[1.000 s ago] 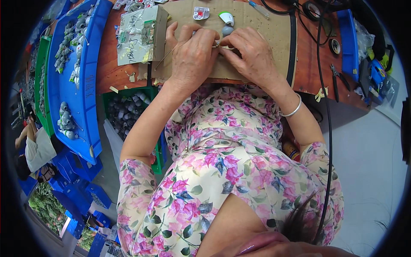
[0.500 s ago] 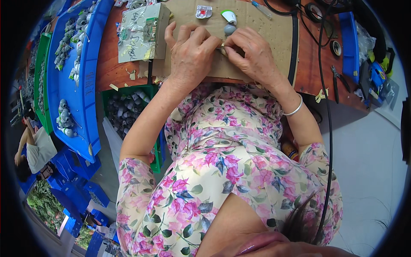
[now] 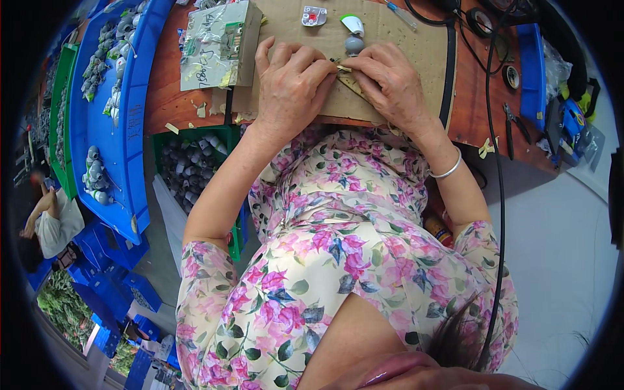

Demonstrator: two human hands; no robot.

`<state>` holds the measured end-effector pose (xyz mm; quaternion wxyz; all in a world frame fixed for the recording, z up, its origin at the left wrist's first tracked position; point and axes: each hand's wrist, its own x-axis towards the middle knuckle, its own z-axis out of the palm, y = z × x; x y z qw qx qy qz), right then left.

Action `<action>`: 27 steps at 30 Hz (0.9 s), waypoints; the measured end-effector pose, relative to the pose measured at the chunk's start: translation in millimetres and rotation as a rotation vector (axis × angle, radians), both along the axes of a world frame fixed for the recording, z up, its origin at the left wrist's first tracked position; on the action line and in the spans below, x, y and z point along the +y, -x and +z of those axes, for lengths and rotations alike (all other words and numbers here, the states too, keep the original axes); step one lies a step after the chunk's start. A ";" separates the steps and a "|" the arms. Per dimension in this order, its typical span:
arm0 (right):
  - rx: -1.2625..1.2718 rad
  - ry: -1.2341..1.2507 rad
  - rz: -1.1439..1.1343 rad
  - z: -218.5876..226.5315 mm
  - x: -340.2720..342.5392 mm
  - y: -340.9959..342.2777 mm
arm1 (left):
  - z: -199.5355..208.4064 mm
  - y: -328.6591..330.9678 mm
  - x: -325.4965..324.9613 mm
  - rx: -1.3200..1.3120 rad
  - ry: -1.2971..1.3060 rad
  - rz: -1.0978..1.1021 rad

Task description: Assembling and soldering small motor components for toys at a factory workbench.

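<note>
Over a sheet of brown cardboard (image 3: 286, 16), my left hand (image 3: 294, 81) and my right hand (image 3: 390, 81) meet with their fingertips almost touching. Thumb and forefinger are pinched on each hand. Between them a small pale yellow strip (image 3: 344, 69), looking like tape, sticks out, with something tiny and dark at my left fingertips that I cannot make out. Just beyond my right fingers lies a white and green part with a grey ball-shaped end (image 3: 353, 44). Farther off sits a small white square housing (image 3: 314, 16) with a red spot inside.
Left of my hands stands a pale box (image 3: 218, 45) with a circuit board on it. A blue tray (image 3: 97, 140) of grey and white parts is farther left. Below the table edge is a green crate (image 3: 195, 162) of grey parts. Pliers (image 3: 513, 127), tape rolls and a black cable lie right.
My right fingers have drawn slightly back and flattened, and more of the yellow strip shows between the hands. The left hand stays in nearly the same place.
</note>
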<state>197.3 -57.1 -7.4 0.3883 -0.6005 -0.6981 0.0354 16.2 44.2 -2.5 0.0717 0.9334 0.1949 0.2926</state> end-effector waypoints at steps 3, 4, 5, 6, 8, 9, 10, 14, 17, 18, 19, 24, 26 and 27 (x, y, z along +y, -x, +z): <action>-0.140 0.057 -0.009 1.2 -2.6 -1.4 | 0.5 0.4 1.1 0.003 -0.034 0.021; -0.139 0.057 -0.010 2.1 -3.0 -2.1 | -0.4 -0.2 1.9 0.003 -0.034 0.020; -0.200 0.060 -0.019 4.2 -3.7 -2.6 | -1.7 -0.5 2.3 0.011 -0.037 0.034; -0.262 0.061 -0.028 6.3 -3.8 -3.4 | -2.5 -1.0 2.9 0.018 -0.040 0.048; -0.244 0.076 -0.015 11.3 -3.1 -5.8 | -1.6 -2.3 3.5 0.005 -0.028 0.042; -0.225 0.092 -0.002 14.9 -2.4 -7.3 | -0.5 -2.9 3.4 -0.007 -0.015 0.037; -0.236 0.082 -0.006 18.7 -1.6 -8.3 | 1.0 -1.0 1.7 -0.019 -0.025 0.034; -0.028 -0.174 -0.136 37.8 23.7 -49.9 | 5.6 -2.0 -3.9 -0.001 0.076 0.036; 0.027 -0.284 -0.351 46.2 55.0 -100.2 | 7.3 0.8 -8.3 -0.024 0.077 0.026; 0.009 -0.353 -0.423 40.7 67.0 -126.7 | 7.7 -0.8 -9.5 -0.030 0.098 0.013; -0.115 -0.438 -0.490 38.9 78.9 -148.6 | 8.8 0.6 -10.7 -0.031 0.117 0.015; -0.296 -0.067 -0.654 33.5 133.7 -216.0 | 13.6 2.5 -12.7 -0.036 0.108 0.040; -0.397 0.154 -0.658 26.2 155.1 -229.6 | 13.7 2.9 -12.0 -0.043 0.115 0.032; -0.396 0.213 -0.600 29.3 163.5 -222.6 | 12.3 5.6 -12.5 -0.049 0.094 0.056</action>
